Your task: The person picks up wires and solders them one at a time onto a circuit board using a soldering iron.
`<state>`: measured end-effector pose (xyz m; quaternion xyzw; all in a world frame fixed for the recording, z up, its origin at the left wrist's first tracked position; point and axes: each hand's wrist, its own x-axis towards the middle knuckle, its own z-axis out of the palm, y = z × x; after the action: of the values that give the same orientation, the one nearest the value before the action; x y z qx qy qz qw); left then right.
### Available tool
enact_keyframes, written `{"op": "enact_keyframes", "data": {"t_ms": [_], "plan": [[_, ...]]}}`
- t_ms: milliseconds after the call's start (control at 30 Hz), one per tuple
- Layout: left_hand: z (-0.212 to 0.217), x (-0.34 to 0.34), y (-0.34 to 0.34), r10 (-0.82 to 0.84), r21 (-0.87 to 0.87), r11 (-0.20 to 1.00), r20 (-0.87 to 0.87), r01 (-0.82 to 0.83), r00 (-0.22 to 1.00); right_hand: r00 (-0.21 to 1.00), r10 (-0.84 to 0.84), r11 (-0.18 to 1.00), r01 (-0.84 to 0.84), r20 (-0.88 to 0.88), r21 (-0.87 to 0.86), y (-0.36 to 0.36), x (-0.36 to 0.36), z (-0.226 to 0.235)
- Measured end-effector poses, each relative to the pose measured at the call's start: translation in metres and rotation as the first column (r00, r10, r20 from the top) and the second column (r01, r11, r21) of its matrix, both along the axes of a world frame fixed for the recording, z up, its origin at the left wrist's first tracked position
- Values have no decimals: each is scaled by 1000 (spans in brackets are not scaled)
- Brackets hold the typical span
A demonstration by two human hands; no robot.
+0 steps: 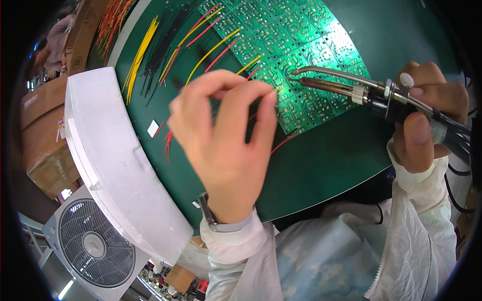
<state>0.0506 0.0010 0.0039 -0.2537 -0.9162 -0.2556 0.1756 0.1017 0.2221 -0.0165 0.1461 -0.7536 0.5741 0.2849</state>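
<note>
My left hand (223,140) hovers over the green mat (326,160), its thumb and fingers pinched on a thin wire end at the lower left edge of the green circuit board panel (291,45). My right hand (427,120) grips a soldering iron (346,85) with a wire feed tube. Its metal tip points left and rests on the board, right beside my left fingertips. Yellow and red wires (211,45) run from the board toward the upper left.
Bundles of yellow, black and red cut wires (145,50) lie at the mat's upper left. A long white foam block (110,155) borders the mat on the left. A white box fan (93,246) stands lower left, with cardboard boxes (42,130) further left.
</note>
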Motion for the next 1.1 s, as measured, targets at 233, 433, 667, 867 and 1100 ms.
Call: {"op": "enact_keyframes", "data": {"t_ms": [233,433,667,867,1100], "plan": [[26,-96,-57,172,-9,985,-1,-172,985,991,-41,998,46,128,-35,-7,4,12],[-6,-172,-101,139,67,985,262,-162,955,985,-24,998,34,172,-57,-8,4,11],[-3,-182,-102,154,28,982,452,-186,879,987,-28,998,36,161,-50,-7,4,11],[-10,-186,-111,206,-107,977,280,-183,938,991,-9,998,17,136,-53,-6,3,11],[7,-184,-105,181,-160,980,456,-119,872,990,9,998,-1,141,-55,-5,2,11]]}}
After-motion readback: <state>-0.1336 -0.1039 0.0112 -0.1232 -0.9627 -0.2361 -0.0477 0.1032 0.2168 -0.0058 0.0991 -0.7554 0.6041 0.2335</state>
